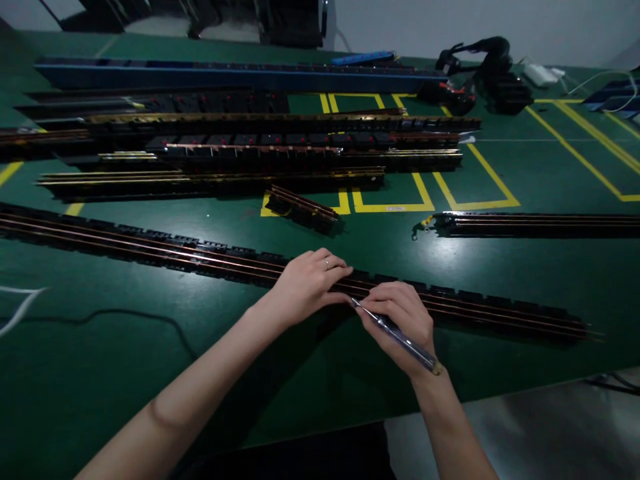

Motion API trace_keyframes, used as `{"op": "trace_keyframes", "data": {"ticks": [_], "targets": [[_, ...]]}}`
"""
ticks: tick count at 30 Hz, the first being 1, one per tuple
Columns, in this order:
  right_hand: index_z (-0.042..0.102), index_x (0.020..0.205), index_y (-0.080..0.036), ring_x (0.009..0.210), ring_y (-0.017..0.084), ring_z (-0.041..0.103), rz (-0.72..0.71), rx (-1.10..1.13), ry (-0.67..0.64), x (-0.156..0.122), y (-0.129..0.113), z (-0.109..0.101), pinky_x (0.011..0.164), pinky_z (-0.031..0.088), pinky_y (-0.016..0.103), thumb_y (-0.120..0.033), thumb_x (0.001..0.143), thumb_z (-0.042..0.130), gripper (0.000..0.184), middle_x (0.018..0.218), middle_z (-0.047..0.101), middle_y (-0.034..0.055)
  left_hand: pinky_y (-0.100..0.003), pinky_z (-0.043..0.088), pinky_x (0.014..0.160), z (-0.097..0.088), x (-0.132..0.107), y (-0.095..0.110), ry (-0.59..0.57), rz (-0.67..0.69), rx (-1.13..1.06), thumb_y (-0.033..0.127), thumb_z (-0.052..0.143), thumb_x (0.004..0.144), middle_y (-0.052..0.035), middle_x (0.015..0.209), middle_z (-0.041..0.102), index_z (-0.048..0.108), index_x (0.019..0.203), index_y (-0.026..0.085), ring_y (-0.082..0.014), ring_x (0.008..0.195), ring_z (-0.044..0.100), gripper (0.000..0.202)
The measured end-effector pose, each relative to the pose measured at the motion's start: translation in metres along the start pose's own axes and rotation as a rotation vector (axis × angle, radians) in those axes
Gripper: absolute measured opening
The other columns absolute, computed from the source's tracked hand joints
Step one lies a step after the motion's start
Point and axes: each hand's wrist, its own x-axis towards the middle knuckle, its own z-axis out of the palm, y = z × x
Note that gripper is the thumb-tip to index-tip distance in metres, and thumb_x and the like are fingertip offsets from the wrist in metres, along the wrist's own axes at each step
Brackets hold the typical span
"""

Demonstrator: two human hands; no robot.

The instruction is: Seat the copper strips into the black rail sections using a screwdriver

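- Green tabletop [530, 277], marked with yellow tape lines [390, 209], fills most of my remote view.
- Long, narrow black rail [240, 263] lined lengthwise with thin copper-coloured strips: the piece in hand. It lies slantwise across the table, from the left edge of my view down to the right, under both hands.
- Long, straight dark-blue bar [240, 77] lies along the far side, well apart from the hands.
- Group of slim black rails with brass-coloured edges [215, 179] lies between that bar and the piece in hand, in near-parallel rows, some too dark for me to sort.
- Another black rail with pale, shiny lines [540, 227] runs out of my view at the right.
- Left hand [310, 277] lies over the long rail, fingers across its top, thumb at the near side. Thumb and index tips are apart; whether they squeeze the rail, I cannot tell.
- Right hand [403, 317] is just beside it, at the rail's near edge, thumb and fingers pinched together on a tool.
- Short black section with copper-coloured strips [303, 208] lies angled beyond the left hand, apart from the long rail.
- That tool: slim, pen-like, clear handle and metal tip [410, 345]. It slants, tip near the left thumb; contact with the rail I cannot make out.
- Small shiny ring [327, 264] sits on a left-hand finger.
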Motion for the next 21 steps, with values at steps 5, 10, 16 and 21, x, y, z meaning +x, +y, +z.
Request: {"op": "trace_keyframes", "data": {"ticks": [5,10,16,21], "targets": [[0.064,0.085,-0.018,0.089,0.015,0.066,-0.013,0.047,0.001,-0.001,0.0,-0.001,0.084,0.054,0.034,-0.006,0.074,0.076,0.021,0.087,0.07,0.0014,-0.035,0.052,0.086,0.005,-0.002,-0.013,0.012,0.054,-0.07,0.048,0.056,0.093,-0.0052,0.119,0.068,0.064,0.121,0.016,-0.0196,0.103,0.059,0.044],[0.061,0.082,-0.017,0.087,0.013,0.064,0.052,0.088,0.05,-0.006,0.004,-0.004,0.084,0.054,0.034,-0.004,0.074,0.074,0.02,0.085,0.068,0.0017,-0.035,0.053,0.088,-0.003,-0.013,-0.027,0.028,0.06,-0.1,0.049,0.06,0.09,-0.0068,0.117,0.069,0.065,0.12,0.017,-0.0189,0.102,0.059,0.045],[0.064,0.085,-0.018,0.088,0.014,0.065,0.022,0.037,-0.002,-0.002,0.002,-0.004,0.082,0.053,0.033,-0.01,0.077,0.074,0.015,0.085,0.069,0.0008,-0.034,0.051,0.09,-0.018,-0.024,-0.043,-0.03,0.025,-0.125,0.049,0.062,0.089,-0.0058,0.121,0.067,0.061,0.125,0.02,-0.0188,0.107,0.058,0.046],[0.063,0.085,-0.018,0.086,0.014,0.064,0.008,0.019,-0.003,-0.001,-0.001,-0.003,0.082,0.053,0.033,-0.01,0.078,0.072,0.013,0.085,0.068,0.0021,-0.043,0.046,0.098,-0.018,0.008,-0.007,-0.159,0.016,0.013,0.055,0.066,0.084,-0.0124,0.133,0.058,0.047,0.141,0.017,-0.0271,0.119,0.053,0.071]]}}
